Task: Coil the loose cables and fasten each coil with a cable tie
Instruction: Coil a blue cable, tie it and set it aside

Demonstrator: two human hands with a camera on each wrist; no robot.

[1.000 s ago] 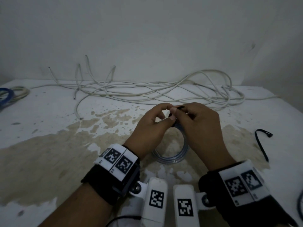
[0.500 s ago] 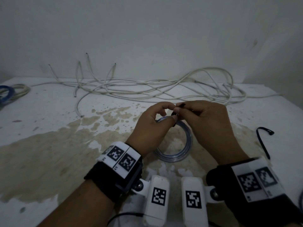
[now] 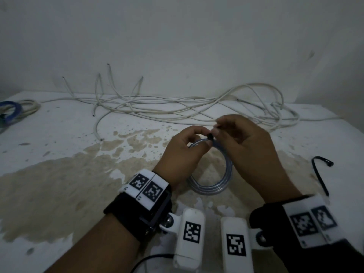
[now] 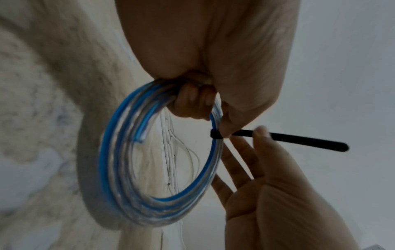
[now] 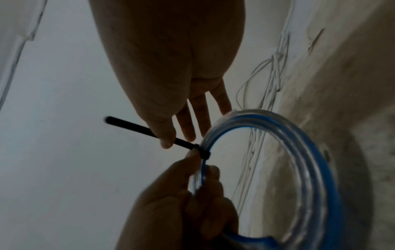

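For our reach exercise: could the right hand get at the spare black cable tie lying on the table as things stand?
Probably yes, once freed. The spare cable tie lies in the open on the table, right of the right hand, but that hand is pinching the cable tie on the coil.

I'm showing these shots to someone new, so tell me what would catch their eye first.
Front and centre, the left hand grips a clear-and-blue coil held above the stained table, while the right hand pinches the tail of a black cable tie already looped round the coil. Behind them, a tangle of loose white cables sprawls along the wall, and a spare black tie lies on the table to the right.
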